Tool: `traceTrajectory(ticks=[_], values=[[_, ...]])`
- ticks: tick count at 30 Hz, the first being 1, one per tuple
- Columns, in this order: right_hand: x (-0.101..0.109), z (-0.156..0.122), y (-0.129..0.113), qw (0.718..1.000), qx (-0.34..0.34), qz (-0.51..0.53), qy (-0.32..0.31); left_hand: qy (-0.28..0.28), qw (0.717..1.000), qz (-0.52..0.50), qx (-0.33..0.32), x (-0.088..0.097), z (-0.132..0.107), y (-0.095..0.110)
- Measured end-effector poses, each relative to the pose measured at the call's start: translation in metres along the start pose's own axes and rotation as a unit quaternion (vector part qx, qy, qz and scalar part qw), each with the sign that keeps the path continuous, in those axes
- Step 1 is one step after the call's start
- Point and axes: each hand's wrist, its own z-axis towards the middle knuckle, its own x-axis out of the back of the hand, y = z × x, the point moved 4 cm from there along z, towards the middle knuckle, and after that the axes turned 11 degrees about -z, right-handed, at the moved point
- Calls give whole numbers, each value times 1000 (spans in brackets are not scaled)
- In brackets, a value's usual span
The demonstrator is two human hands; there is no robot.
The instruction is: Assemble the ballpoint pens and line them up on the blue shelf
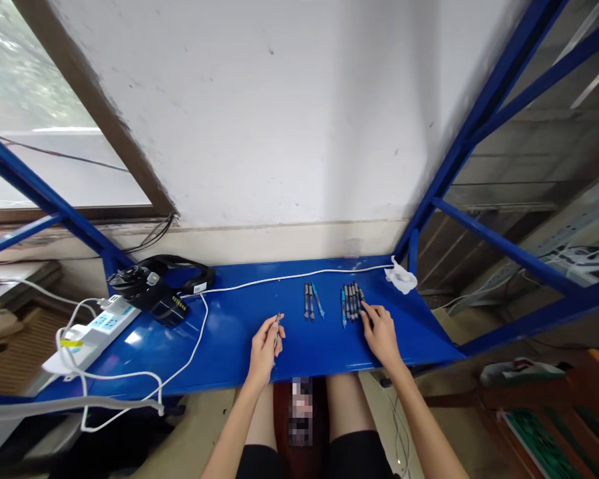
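Note:
My left hand [264, 349] is closed around a slim, dark and silver stick-like thing [278, 322], too small to name with certainty, held nearly upright above the blue table. To the right, my right hand [381, 332] has its thumb and fingertips closed at the lower end of a dark pen [361, 293]. That pen lies at the right end of a row of several grey-black pens [351, 301], with a blue pen [344, 309] at the row's left end. Between my hands, two dark pens [309, 301] lie beside a tilted blue pen [318, 301].
On the blue tabletop [219, 346], a camera [150, 293] with its black strap sits at the left, by a white power strip [92, 336]. A white cable [279, 282] runs along the back to a crumpled tissue [400, 276]. Blue frame posts [459, 150] rise at both sides.

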Motion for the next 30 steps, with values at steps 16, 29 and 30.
traceTrajectory(ticks=[16,29,30], values=[[-6,-5,-6,991,91,-101,-5,-13,999,4,-32,12,0,-17],[10,-11,-22,992,99,-48,69,-33,997,-74,-9,9,-3,-14],[12,-15,-27,990,110,-32,79,-41,996,-77,-6,9,-3,-14]])
